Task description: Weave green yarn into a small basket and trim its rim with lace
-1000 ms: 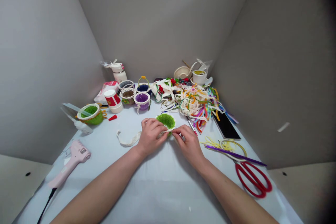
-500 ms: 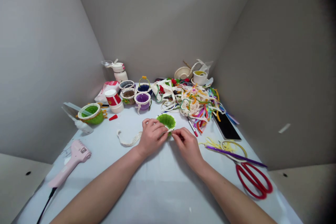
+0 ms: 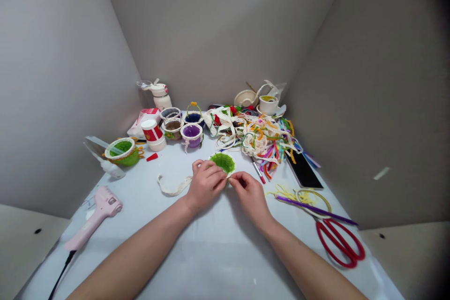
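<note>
A small cup with a green inside [image 3: 224,162] and white lace round its rim stands at the middle of the table. Over its near left side my left hand [image 3: 206,182] is closed, the fingers gripping the rim. My right hand [image 3: 249,192] pinches the lace at the near edge of the rim, thumb and forefinger almost touching the left fingertips. From behind my left hand a loose tail of lace ribbon [image 3: 173,191] curls out to the left on the tabletop. My fingers hide the cup's near wall and most of the pinched lace.
To the left lie a pink glue gun [image 3: 100,215], a glue bottle [image 3: 112,168] and another green basket [image 3: 123,152]. Several small baskets, one purple [image 3: 191,136], stand behind. A ribbon heap [image 3: 260,136], phone [image 3: 305,171] and red-handled scissors [image 3: 341,243] are on the right.
My hands have drawn slightly closer together at the rim, and the white lace that showed between them is now mostly covered. The cup stays in place.
</note>
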A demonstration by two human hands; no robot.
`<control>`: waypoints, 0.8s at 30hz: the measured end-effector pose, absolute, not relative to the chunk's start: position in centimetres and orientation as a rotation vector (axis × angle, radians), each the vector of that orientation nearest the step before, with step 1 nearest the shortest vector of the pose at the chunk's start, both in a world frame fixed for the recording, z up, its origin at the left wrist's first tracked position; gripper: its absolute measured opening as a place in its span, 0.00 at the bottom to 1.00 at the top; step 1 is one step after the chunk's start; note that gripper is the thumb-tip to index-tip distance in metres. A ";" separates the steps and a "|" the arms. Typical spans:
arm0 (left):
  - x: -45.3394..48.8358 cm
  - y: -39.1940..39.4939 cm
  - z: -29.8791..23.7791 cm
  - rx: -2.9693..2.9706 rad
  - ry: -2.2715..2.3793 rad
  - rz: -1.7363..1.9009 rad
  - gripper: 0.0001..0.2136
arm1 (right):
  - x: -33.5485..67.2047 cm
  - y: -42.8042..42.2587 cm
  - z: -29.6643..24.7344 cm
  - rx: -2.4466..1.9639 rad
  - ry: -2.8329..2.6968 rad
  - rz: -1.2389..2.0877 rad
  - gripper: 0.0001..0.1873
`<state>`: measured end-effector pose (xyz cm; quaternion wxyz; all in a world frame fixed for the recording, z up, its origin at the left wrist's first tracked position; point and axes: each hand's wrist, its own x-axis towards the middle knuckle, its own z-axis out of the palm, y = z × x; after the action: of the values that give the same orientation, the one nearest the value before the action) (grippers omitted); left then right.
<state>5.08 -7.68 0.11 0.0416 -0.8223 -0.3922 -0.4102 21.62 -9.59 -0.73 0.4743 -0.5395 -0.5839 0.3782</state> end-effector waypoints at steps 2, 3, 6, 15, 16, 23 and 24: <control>5.1 -7.7 0.1 -2.512 -1.227 -1.250 0.06 | 21.4 -9.3 -0.8 -1.289 -1.274 1.046 0.11; 5.1 -7.7 0.1 -2.514 -1.232 -1.249 0.06 | 21.3 -9.2 -0.8 -1.272 -1.204 1.100 0.14; 5.2 -7.7 0.1 -2.524 -1.215 -1.260 0.05 | 20.9 -9.0 -0.9 -1.224 -1.076 1.218 0.19; 5.1 -7.7 -0.1 -2.481 -1.253 -1.310 0.04 | 22.8 -8.7 0.0 -1.308 -1.532 0.816 0.10; 5.0 -7.6 -0.2 -2.478 -1.260 -1.313 0.04 | 23.3 -8.5 0.6 -1.332 -1.620 0.634 0.08; 4.8 -7.6 -0.2 -2.487 -1.294 -1.269 0.05 | 23.2 -5.6 4.2 -1.381 -2.130 0.348 0.04; 4.8 -7.6 -0.2 -2.491 -1.297 -1.260 0.05 | 22.9 -5.2 4.4 -1.385 -2.186 0.381 0.04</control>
<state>4.80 -7.55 -0.23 0.0319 -0.8088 -0.4212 -0.4091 22.85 -5.24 4.39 0.2600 -0.5114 -0.8069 0.1406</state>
